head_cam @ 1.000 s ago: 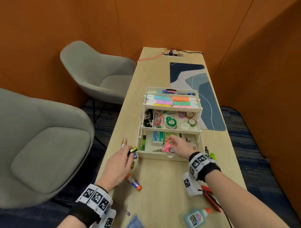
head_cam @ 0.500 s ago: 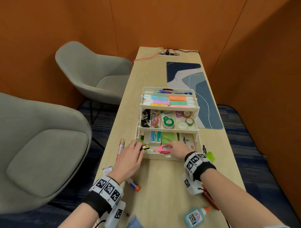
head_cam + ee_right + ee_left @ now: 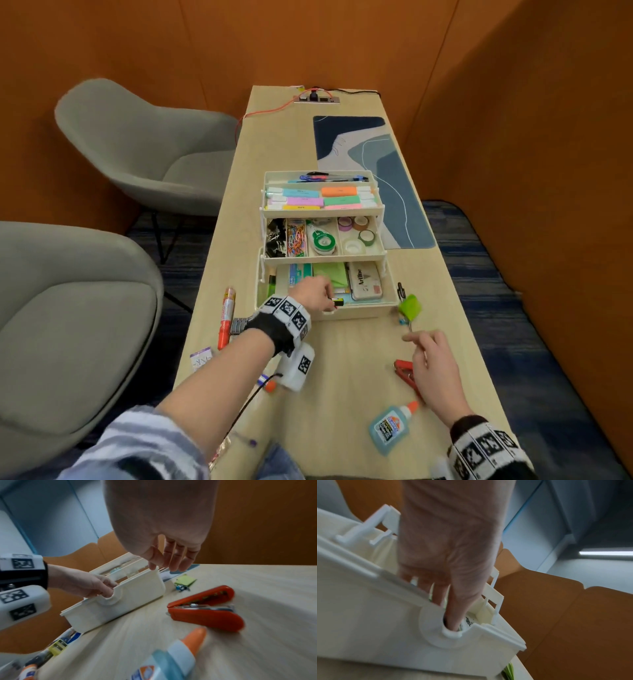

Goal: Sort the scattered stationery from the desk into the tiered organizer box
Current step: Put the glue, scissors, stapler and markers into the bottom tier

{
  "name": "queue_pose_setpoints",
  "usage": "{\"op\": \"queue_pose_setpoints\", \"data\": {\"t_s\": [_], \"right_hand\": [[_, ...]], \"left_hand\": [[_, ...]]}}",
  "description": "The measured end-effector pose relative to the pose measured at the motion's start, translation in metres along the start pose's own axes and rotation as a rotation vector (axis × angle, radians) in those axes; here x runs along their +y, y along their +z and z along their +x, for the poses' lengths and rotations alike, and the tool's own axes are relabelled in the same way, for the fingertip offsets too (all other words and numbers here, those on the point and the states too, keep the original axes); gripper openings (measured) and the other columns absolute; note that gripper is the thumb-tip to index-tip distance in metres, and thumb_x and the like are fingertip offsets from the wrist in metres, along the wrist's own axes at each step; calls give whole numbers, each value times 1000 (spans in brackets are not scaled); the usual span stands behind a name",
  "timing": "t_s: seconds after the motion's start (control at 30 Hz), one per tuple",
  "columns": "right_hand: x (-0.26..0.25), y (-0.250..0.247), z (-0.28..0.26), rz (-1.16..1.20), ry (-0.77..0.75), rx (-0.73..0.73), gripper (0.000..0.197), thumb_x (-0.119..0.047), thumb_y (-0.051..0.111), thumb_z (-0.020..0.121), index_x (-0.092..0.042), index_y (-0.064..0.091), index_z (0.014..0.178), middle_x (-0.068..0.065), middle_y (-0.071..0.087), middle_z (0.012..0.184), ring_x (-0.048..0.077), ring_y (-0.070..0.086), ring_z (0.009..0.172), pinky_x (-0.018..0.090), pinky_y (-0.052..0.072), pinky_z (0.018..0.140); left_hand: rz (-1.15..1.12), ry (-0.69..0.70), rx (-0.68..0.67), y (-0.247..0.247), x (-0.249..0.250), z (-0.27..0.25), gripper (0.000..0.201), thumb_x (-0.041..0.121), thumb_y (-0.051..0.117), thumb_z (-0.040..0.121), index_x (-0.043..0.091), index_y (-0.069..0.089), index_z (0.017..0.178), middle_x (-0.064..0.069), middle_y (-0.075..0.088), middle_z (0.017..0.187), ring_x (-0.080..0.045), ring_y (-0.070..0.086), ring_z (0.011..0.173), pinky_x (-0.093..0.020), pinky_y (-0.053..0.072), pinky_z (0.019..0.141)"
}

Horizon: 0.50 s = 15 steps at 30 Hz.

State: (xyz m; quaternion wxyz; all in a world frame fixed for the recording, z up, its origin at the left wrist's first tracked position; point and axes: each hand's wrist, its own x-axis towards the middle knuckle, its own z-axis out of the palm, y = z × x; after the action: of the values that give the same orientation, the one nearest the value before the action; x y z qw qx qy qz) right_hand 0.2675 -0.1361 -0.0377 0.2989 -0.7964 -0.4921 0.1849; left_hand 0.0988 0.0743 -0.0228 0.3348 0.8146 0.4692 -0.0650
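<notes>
While the left hand [image 3: 313, 291] reaches into the organizer box's [image 3: 359, 311] bottom tier, pinching a small yellow-and-black item [image 3: 337, 301], the right hand [image 3: 433, 370] hovers nearer me, fingers loose (over the red stapler [image 3: 204, 608]).

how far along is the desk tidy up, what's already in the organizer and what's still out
Mostly done: the organizer box already holds highlighters, clips and tapes. In hand: the left hand reaches into the bottom tier with a small yellow-and-black item; the right hand hangs empty over the red stapler. Left on the desk: stapler, glue bottle, orange marker, green clip.
</notes>
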Motion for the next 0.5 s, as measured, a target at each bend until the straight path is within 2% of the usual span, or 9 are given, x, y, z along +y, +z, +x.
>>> {"op": "queue_pose_setpoints", "data": {"t_s": [0.07,0.13,0.2,0.33,0.4,0.5], "right_hand": [[7,-5,-10,13,50,-26,29,2,43,92,-18,62,101,-3,46,99,12,51,97,21,38,84],[13,-10,-16,-1,76,-36,29,2,43,92,-18,62,100,-3,47,101,11,50,99,23,41,86],[18,-13,-18,-23,100,-26,29,2,43,92,-18,63,100,-1,47,101,12,51,99,27,45,87],[25,-18,-19,-65,136,-30,29,2,43,91,-17,63,101,0,49,102,13,51,100,21,40,86],[26,-19,-19,-93,127,-55,28,1,45,90,-17,63,99,-1,50,100,14,51,98,23,42,85],[21,-19,-26,-147,11,-209,28,0,49,86,-22,63,94,-8,53,96,11,48,96,23,42,87]], "left_hand": [[79,-43,-165,1,0,10,26,23,59,91,13,65,114,-5,66,115,-20,60,107,-33,48,95],[157,-79,-221,3,0,16,34,30,52,95,12,62,122,-7,62,121,-23,57,112,-35,46,99],[225,-116,-207,7,-1,21,37,33,51,95,11,61,123,-7,61,122,-24,57,113,-35,46,99],[248,-190,-95,13,-3,32,28,31,70,82,14,70,105,-1,69,106,-18,64,95,-34,54,88],[252,-209,-75,12,1,32,27,30,71,81,11,70,100,-1,69,99,-18,65,90,-34,55,84],[304,-223,-72,10,5,29,27,33,67,83,8,64,95,-4,65,92,-21,64,89,-35,54,84]]}}
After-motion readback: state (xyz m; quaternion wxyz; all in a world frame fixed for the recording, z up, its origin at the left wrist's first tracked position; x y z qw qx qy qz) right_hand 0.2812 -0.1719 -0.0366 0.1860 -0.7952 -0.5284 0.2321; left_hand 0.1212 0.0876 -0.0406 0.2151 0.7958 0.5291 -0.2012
